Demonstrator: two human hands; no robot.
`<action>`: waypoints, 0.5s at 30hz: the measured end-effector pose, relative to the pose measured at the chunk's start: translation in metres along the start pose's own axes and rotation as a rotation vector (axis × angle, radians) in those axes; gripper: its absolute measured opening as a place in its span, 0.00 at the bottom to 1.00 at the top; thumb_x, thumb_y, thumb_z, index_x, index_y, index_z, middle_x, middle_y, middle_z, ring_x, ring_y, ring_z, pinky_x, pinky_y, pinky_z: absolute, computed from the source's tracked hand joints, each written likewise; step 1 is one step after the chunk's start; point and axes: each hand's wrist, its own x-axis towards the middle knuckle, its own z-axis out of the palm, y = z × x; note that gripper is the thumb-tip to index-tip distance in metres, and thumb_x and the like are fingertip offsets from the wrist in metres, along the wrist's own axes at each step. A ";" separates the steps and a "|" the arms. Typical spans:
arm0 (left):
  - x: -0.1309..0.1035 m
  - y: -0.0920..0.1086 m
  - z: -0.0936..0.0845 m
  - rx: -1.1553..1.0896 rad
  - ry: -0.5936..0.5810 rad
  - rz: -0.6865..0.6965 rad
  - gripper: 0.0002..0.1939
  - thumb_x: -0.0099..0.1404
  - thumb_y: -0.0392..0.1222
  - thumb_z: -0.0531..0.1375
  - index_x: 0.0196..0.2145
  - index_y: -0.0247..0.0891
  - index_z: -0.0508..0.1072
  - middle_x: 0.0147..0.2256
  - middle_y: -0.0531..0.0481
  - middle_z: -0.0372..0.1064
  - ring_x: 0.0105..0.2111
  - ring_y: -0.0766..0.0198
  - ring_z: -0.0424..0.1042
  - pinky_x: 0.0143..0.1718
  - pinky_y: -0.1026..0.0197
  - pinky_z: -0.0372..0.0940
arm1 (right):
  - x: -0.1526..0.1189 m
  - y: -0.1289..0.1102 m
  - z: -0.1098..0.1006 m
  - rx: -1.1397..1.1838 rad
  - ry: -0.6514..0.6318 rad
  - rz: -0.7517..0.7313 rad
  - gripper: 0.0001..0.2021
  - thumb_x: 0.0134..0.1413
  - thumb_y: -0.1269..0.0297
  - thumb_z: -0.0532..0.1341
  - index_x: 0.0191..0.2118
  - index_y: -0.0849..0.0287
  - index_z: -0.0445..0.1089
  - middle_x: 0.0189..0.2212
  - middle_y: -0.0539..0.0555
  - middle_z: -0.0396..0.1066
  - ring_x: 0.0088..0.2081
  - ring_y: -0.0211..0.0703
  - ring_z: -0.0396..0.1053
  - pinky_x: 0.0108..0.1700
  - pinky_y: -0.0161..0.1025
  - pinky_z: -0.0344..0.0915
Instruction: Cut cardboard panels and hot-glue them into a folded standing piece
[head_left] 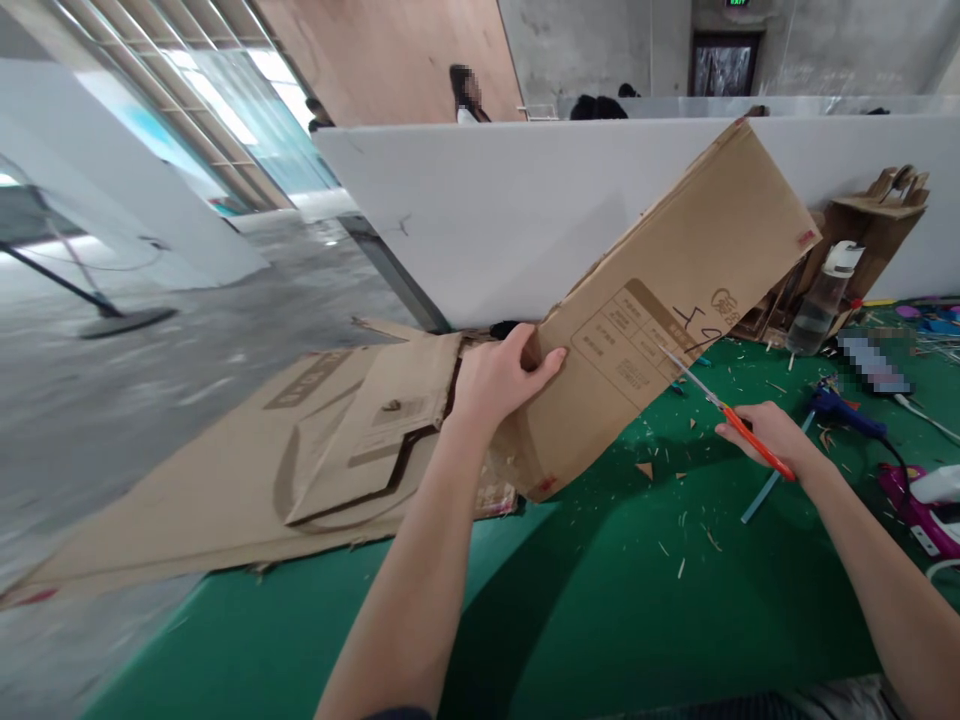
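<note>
My left hand (pixel 506 375) grips the near-left edge of a brown cardboard piece (pixel 675 250), thumb on its printed face and fingers behind. The cardboard is tilted up off the table, its far corner rising above the white partition. In my right hand (pixel 765 440) is a pair of scissors (pixel 739 420) with orange handles. Its blades look closed together and point up and left, in front of the cardboard's lower right edge; whether they touch it I cannot tell. More cut cardboard sheets (pixel 247 480) lie to the left beneath my left forearm.
A green tabletop (pixel 600 600) is strewn with scraps. On the right are a clear bottle (pixel 821 300), a phone (pixel 874 365), a blue glue gun (pixel 847 410), a blue strip (pixel 772 485) and a magenta device (pixel 915 510). A white partition (pixel 465 220) runs behind; people are beyond it.
</note>
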 end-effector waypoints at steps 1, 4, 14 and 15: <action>0.000 0.001 0.000 0.006 -0.001 -0.003 0.20 0.62 0.60 0.55 0.39 0.41 0.69 0.20 0.51 0.63 0.22 0.56 0.67 0.24 0.60 0.51 | 0.000 0.001 0.000 0.001 -0.003 -0.002 0.22 0.59 0.44 0.50 0.23 0.55 0.61 0.19 0.51 0.65 0.21 0.40 0.63 0.26 0.36 0.53; 0.000 0.003 0.000 0.019 -0.003 -0.005 0.22 0.62 0.61 0.54 0.41 0.40 0.70 0.21 0.50 0.64 0.23 0.54 0.68 0.24 0.60 0.52 | -0.001 0.001 0.000 -0.015 -0.012 -0.008 0.20 0.60 0.45 0.49 0.26 0.55 0.62 0.22 0.53 0.68 0.24 0.42 0.66 0.27 0.36 0.55; 0.000 0.013 -0.010 -0.011 -0.038 0.037 0.23 0.62 0.62 0.53 0.40 0.39 0.69 0.21 0.51 0.62 0.22 0.58 0.66 0.24 0.61 0.50 | -0.013 -0.012 -0.013 0.014 -0.069 -0.079 0.20 0.60 0.44 0.51 0.34 0.56 0.64 0.28 0.55 0.70 0.29 0.44 0.68 0.30 0.37 0.59; 0.000 0.014 -0.011 -0.012 -0.052 0.039 0.23 0.62 0.62 0.52 0.40 0.39 0.69 0.21 0.52 0.62 0.22 0.59 0.65 0.24 0.61 0.51 | -0.013 -0.013 -0.014 0.004 -0.071 -0.070 0.20 0.60 0.44 0.51 0.33 0.56 0.64 0.29 0.55 0.70 0.29 0.44 0.68 0.30 0.37 0.58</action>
